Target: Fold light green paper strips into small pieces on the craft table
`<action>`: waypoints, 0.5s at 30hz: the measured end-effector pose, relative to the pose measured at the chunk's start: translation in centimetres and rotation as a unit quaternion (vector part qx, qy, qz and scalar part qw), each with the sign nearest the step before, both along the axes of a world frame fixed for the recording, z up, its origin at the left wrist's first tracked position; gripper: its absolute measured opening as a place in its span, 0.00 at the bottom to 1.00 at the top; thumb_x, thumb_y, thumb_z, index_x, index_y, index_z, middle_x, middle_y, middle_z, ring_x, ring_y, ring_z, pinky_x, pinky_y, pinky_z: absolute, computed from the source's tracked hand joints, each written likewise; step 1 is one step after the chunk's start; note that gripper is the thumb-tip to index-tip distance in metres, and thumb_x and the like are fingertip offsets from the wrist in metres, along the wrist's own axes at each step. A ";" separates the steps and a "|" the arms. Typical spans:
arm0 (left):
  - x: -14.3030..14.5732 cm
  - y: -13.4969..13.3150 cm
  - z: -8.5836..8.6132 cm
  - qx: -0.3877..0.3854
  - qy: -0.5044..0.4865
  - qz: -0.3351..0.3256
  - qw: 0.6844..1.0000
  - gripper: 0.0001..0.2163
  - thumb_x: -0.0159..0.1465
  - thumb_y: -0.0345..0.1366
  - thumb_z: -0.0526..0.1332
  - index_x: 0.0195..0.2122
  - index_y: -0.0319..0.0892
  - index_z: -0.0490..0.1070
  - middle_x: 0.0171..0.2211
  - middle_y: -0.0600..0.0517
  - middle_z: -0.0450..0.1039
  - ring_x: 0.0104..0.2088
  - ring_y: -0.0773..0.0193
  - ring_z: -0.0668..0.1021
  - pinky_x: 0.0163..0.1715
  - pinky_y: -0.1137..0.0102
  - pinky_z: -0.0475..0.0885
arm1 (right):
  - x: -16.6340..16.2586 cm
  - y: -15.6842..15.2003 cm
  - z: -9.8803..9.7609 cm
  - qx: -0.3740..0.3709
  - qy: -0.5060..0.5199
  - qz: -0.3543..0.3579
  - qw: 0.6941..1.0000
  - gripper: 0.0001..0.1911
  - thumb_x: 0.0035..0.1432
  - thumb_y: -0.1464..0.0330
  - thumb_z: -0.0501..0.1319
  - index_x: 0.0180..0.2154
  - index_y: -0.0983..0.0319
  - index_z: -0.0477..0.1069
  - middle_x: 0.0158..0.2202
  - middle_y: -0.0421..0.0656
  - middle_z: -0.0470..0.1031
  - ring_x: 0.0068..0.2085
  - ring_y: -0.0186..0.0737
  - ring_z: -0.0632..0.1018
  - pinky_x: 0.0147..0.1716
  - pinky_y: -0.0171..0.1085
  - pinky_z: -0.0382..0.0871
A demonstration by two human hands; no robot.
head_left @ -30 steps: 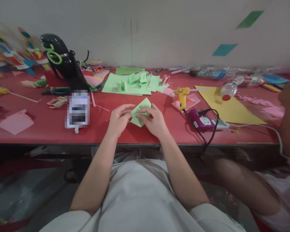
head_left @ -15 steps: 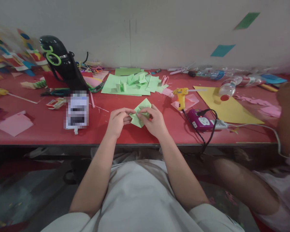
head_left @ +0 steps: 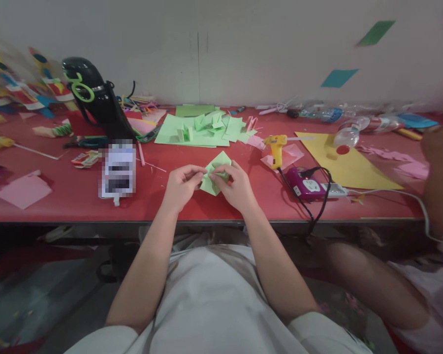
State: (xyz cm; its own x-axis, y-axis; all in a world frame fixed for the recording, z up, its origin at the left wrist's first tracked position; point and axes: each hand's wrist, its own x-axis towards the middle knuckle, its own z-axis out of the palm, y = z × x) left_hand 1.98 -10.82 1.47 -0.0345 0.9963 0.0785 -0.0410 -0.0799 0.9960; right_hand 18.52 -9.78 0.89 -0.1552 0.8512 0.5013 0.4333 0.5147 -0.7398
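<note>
I'm pinching a folded green paper piece w/ both hands just above the red table, near its front edge & right in front of me. My left hand is gripping the paper's left side, thumb & fingertips closed together on the fold. My right hand is clamping the right side, fingers curled over the top, thumb underneath as far as I can tell. The 2 hands are nearly touching at the paper's middle; a pointed corner of the paper is sticking up away from me, btwn the knuckles.

Further back on the table, a stack of green paper sheets w/ small folded bits on top is lying well apart from my hands. To my right a yellow glue gun is standing on a pink scrap, its black cord running to a purple power strip just beside it. Beyond that a big yellow sheet is lying flat w/ a clear plastic bottle on its side at its far edge. To my left, a black bag is sitting near the wall, & a pink paper sheet is lying near the front edge. At the far right another person's arm is reaching over the table.
</note>
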 end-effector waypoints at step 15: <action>-0.1 -0.1 -0.3 0.049 0.024 -0.017 0.998 0.10 0.58 0.39 0.66 0.38 0.41 0.72 0.29 0.51 0.75 0.27 0.68 0.75 0.29 0.74 0.71 | 0.0 -0.1 0.1 -0.005 0.012 -0.005 1.000 0.03 0.57 0.67 0.64 0.33 0.60 0.73 0.32 0.42 0.69 0.32 0.37 0.68 0.35 0.39 0.67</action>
State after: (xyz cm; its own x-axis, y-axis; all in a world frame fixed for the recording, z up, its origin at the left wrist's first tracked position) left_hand 1.93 -10.89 1.18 0.0048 0.9841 0.1773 0.0026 -0.1773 0.9841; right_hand 18.48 -9.90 1.02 -0.1341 0.8575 0.4966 0.4211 0.5030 -0.7548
